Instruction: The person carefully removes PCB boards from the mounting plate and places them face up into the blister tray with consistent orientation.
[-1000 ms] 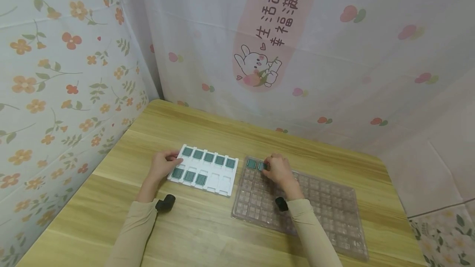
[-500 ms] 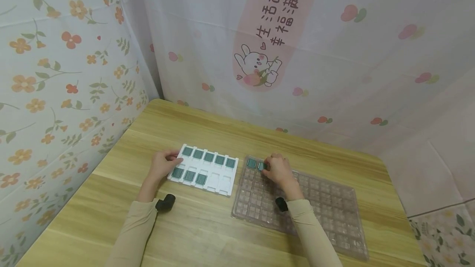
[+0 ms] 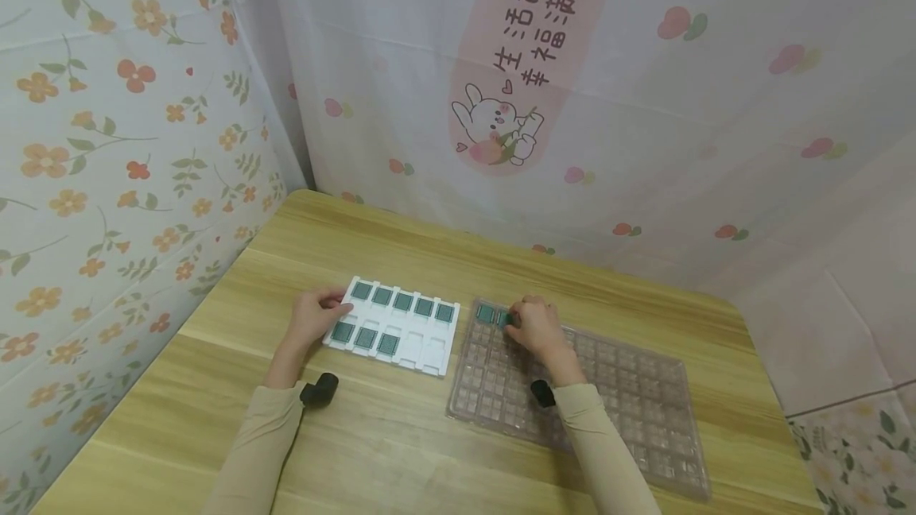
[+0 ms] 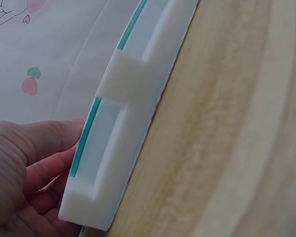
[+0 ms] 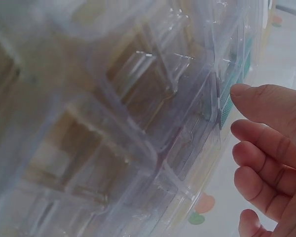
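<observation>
My left hand [image 3: 315, 318] grips the left edge of a white tray [image 3: 415, 324], thumb on top and the other fingers curled beneath, as the left wrist view shows. Green square chips [image 3: 402, 303] fill the tray's far row, and several more sit at the left of its near row. My right hand [image 3: 535, 326] is at the far left corner of a clear plastic compartment tray [image 3: 608, 388]. Its thumb and index finger pinch a small green chip [image 5: 227, 112] at a compartment there. Another green chip [image 3: 486, 315] lies in the corner compartment beside it.
Both trays lie on a wood-grain table [image 3: 372, 435], with a narrow gap between them. A printed curtain [image 3: 401, 62] hangs behind the table's far edge, and a floral cloth [image 3: 129, 181] hangs on the left. Black wrist devices [image 3: 320, 390] are worn at both cuffs.
</observation>
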A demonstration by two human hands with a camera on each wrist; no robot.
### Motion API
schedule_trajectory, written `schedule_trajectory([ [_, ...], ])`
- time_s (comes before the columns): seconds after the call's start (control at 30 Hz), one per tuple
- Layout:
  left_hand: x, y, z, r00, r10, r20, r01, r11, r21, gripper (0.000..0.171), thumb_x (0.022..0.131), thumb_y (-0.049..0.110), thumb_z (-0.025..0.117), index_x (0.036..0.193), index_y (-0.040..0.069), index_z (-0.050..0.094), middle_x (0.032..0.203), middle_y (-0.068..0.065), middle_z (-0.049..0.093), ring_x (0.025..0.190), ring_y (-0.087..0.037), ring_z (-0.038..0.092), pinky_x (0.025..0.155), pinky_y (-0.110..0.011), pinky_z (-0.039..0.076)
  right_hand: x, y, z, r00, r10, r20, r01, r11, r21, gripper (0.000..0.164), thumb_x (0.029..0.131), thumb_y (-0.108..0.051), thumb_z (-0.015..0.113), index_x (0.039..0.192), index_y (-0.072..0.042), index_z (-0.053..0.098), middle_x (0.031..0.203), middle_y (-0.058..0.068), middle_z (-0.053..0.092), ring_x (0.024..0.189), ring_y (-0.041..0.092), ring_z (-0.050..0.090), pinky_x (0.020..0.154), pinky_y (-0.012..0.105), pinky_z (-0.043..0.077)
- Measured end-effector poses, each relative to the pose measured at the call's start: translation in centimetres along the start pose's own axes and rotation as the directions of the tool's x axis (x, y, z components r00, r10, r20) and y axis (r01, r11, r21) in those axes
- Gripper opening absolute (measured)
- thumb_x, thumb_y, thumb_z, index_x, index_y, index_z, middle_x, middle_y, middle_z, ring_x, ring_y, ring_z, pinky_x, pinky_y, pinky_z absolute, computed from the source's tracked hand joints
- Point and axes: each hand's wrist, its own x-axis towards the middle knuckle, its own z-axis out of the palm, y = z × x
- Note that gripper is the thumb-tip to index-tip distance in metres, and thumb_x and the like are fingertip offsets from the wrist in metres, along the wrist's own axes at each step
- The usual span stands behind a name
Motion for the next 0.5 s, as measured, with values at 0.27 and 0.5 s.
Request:
schedule_trajectory([
  [0.27,0.06,-0.1,-0.05,1.0,-0.007,0.01,0.007,1.0,-0.01,0.035,0.082,0.004,0.069,0.112,-0.012,0.061,0.094,-0.024,0.064,0.084,-0.028,0.059,0.064,-0.018,0.044,-0.07,-0.4,-0.03,1.0,-0.016,-0.015,0.016,1.0,0.012,0.022,0.077,-0.018,0.078,0.094,-0.006,0.071,0.087,0.006,0.062,0.089,0.031,0.057,0.081,0.055,0.044],
  [0.5,0.01,-0.11,0.0,1.0,-0.005,0.013,0.005,1.0,-0.004,0.035,0.083,0.005,0.069,0.111,-0.012,0.061,0.094,-0.023,0.064,0.083,-0.028,0.059,0.064,-0.018,0.044,0.09,-0.84,0.14,0.999,-0.033,-0.025,0.033,0.999,0.014,0.022,0.077,-0.018,0.078,0.093,-0.004,0.071,0.084,0.007,0.062,0.082,0.027,0.057,0.075,0.047,0.047],
])
